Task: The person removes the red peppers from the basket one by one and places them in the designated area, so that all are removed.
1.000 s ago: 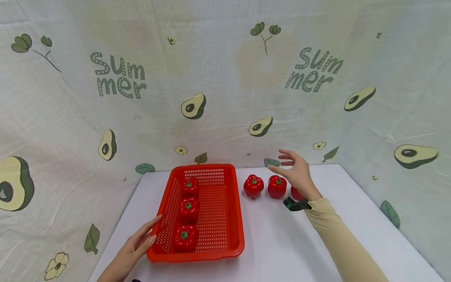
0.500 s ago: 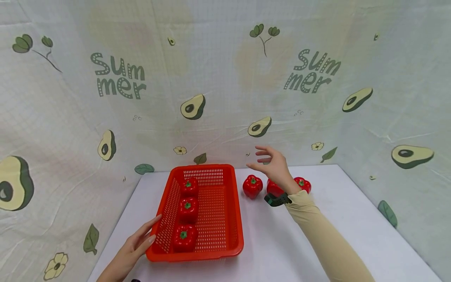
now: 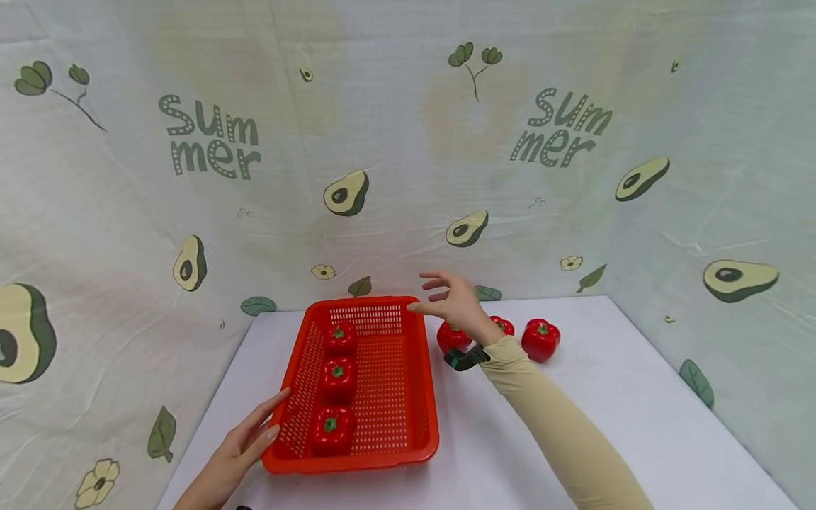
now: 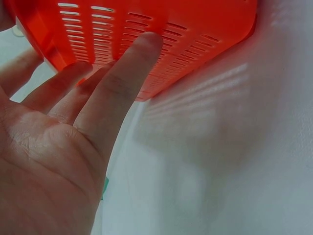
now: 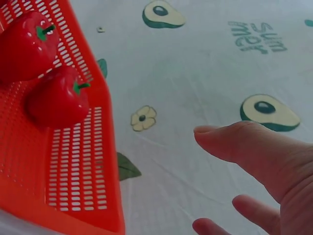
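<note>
A red plastic basket (image 3: 428,404) stands on the white table. Along its left side, three red bell peppers, the back one (image 3: 341,338), the middle one (image 3: 338,379) and the front one (image 3: 333,430), sit in a row. My left hand (image 3: 237,448) rests against the basket's left side near the front corner; in the left wrist view its extended fingers (image 4: 120,85) lie along the slotted outer wall. With nothing in it and fingers spread, my right hand (image 3: 462,309) is raised by the basket's back right corner. It partly hides a bell pepper (image 3: 449,337) beneath it.
Right of the basket, two more bell peppers stand on the table: one (image 3: 503,325) partly behind the right wrist, the other (image 3: 540,340) in full view. Avocado-printed cloth (image 3: 395,234) encloses the table at the back and sides.
My right hand has moved left from above the right-hand peppers to the basket's back right corner, uncovering the rightmost pepper. The left hand, basket and peppers stay put.
</note>
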A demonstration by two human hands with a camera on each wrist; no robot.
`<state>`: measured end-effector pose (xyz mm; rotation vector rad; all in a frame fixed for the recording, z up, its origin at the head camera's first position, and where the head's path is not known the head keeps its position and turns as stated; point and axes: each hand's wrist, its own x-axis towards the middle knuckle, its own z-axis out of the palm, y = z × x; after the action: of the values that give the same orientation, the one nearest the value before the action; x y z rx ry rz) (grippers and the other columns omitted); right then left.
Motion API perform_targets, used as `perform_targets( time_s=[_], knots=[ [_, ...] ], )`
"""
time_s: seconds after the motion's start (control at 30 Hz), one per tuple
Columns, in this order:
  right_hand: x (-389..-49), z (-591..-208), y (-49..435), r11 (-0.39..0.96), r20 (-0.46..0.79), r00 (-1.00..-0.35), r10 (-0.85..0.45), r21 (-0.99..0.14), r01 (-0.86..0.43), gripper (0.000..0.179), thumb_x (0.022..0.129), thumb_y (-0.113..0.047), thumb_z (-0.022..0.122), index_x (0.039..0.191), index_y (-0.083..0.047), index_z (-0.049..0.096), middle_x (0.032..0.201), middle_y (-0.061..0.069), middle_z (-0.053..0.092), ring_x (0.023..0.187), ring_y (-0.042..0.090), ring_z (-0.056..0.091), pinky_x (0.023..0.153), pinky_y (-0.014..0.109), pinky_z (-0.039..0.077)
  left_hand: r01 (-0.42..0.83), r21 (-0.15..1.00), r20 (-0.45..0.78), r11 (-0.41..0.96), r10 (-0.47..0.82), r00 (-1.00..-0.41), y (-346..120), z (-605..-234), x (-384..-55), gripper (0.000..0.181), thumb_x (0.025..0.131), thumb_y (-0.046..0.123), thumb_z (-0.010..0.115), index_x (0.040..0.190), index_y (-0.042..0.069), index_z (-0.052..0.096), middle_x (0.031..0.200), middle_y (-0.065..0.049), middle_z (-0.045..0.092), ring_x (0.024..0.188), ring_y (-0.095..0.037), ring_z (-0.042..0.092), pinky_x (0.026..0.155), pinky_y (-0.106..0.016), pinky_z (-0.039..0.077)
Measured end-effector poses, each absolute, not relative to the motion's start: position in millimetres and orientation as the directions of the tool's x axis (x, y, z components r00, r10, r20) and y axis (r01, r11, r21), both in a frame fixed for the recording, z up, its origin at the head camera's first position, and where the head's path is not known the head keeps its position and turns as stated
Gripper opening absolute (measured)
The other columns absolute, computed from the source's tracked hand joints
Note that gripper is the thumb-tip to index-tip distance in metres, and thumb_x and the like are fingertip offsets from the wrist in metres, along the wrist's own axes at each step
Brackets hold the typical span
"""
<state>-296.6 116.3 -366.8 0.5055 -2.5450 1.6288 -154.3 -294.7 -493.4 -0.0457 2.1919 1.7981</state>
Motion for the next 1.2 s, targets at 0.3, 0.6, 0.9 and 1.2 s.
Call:
perform_targets(
  time_s=[0.3,0.6,0.9,1.2],
  knots=[
    [-305.5,-373.3,91.5,0.371,0.231,-0.933,-0.274,-0.870,-0.324,0.065,0.080,-0.030,0.086,0.137,-0.018,0.058,0.125,0.009,0.062,0.109,0.031,0.062,0.084,0.045,0.057,-0.224,0.949,-0.261,0.222,0.153,-0.953,-293.4,-493.3,-154.8,0.061,0.098,0.042,0.060,0.153,0.038,0.035,0.162,-0.004,0.024,0.144,-0.039,0.028,0.091,-0.045,0.054],
    [-310.8,-384.3,68.0,0.315,0.221,-0.922,-0.317,-0.892,-0.323,0.065,0.082,-0.025,0.084,0.139,-0.017,0.054,0.130,0.017,0.059,0.110,0.033,0.062,0.088,0.043,0.056,-0.235,0.948,-0.273,0.213,0.168,-0.947,-294.8,-492.8,-154.7,0.061,0.099,0.041,0.059,0.154,0.035,0.032,0.162,-0.005,0.023,0.145,-0.040,0.026,0.093,-0.047,0.053],
    [-320.2,-391.9,47.0,0.320,0.209,-0.912,-0.352,-0.889,-0.327,0.064,0.081,-0.028,0.085,0.137,-0.015,0.057,0.131,0.021,0.058,0.119,0.036,0.053,0.093,0.049,0.051,-0.231,0.947,-0.273,0.221,0.179,-0.945,-296.0,-493.5,-154.3,0.060,0.101,0.040,0.056,0.155,0.034,0.030,0.163,-0.003,0.021,0.146,-0.039,0.024,0.096,-0.046,0.052],
    [-329.1,-401.9,29.5,0.271,0.183,-0.908,-0.377,-0.916,-0.297,0.063,0.079,-0.025,0.086,0.135,-0.013,0.059,0.131,0.022,0.057,0.116,0.037,0.054,0.085,0.043,0.054,-0.216,0.952,-0.256,0.216,0.179,-0.950,-294.3,-491.9,-152.4,0.059,0.102,0.037,0.056,0.155,0.033,0.031,0.163,-0.005,0.022,0.146,-0.039,0.025,0.097,-0.046,0.051]
  ],
)
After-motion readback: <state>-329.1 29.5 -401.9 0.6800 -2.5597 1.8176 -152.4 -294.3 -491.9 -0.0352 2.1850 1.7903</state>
